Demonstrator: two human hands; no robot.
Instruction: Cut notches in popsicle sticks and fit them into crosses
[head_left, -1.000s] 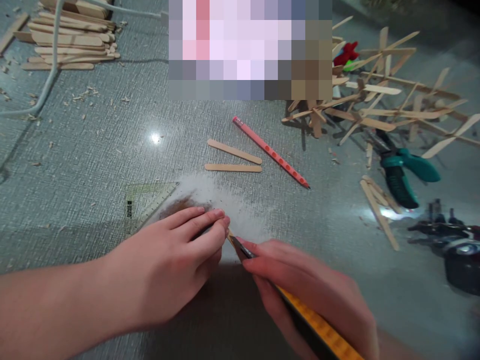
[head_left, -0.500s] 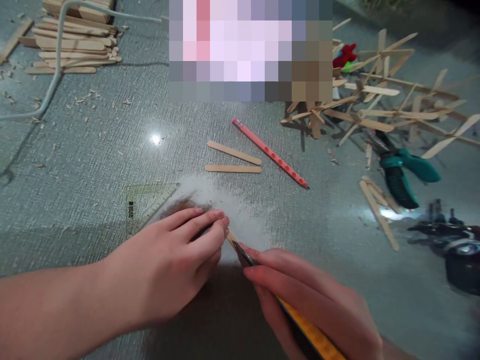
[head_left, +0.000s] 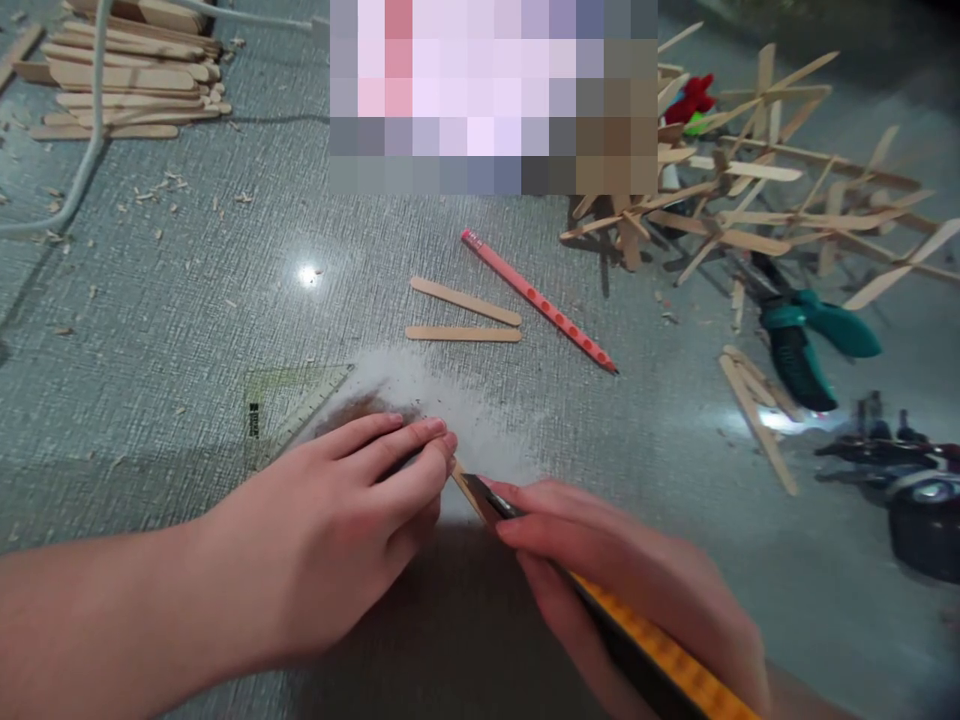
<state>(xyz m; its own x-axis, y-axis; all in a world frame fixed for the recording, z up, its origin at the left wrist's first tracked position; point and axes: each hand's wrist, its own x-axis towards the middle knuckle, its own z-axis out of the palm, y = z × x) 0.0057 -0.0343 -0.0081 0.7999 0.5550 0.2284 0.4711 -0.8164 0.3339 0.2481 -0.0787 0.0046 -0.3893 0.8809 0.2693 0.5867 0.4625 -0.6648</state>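
My left hand presses down on a thin wooden craft stick, its fingertips closed over the far part so that only a short piece shows. My right hand is wrapped round a yellow and black utility knife. The knife's blade lies against the showing part of the stick, just right of my left fingertips. Pale dust surrounds the fingers on the table. Beyond them, two loose craft sticks lie side by side at a slight angle, with a pink pencil to their right.
A clear set square lies by my left wrist. Stacked craft sticks and a white cable are at upper left. On the right are stick assemblies, green-handled pliers and a dark object.
My right hand and the knife have shifted slightly right and toward me, and the blade now shows more clearly along the stick. My left hand stays in place.
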